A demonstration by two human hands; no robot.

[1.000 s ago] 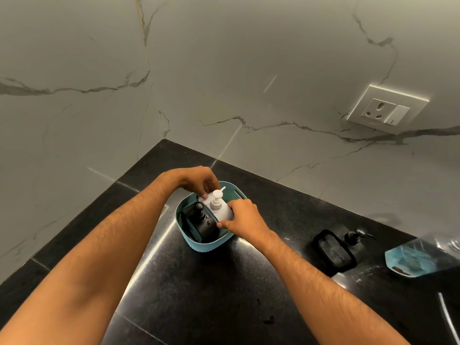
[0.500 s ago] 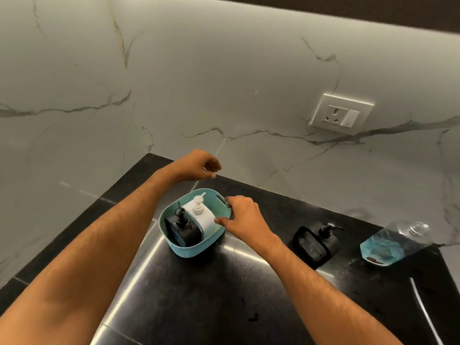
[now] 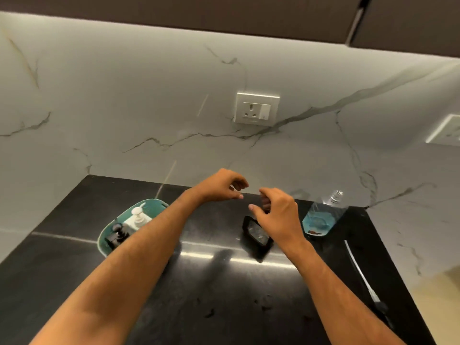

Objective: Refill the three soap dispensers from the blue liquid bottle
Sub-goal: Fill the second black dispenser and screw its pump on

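A teal basket [image 3: 149,204] at the left of the black counter holds a white pump dispenser [image 3: 138,217] and a black pump dispenser [image 3: 117,236]. A third black dispenser [image 3: 256,234] stands mid-counter, its pump hidden behind my right hand [image 3: 278,215], which hovers over it with fingers curled and apart, holding nothing. My left hand [image 3: 221,185] is in the air just left of the right one, empty, fingers loosely bent. A clear bottle [image 3: 323,215] with blue liquid low inside sits to the right by the wall, its neck uncapped.
The black counter [image 3: 211,282] ends at a marble wall behind and to the right. A wall socket [image 3: 256,109] sits above the hands, a second one [image 3: 445,133] at the far right. A thin shiny strip [image 3: 361,270] lies along the counter's right side.
Both hands have left the teal basket and moved right, over the lone black dispenser. The view has swung right and up, so the basket now lies at the left.
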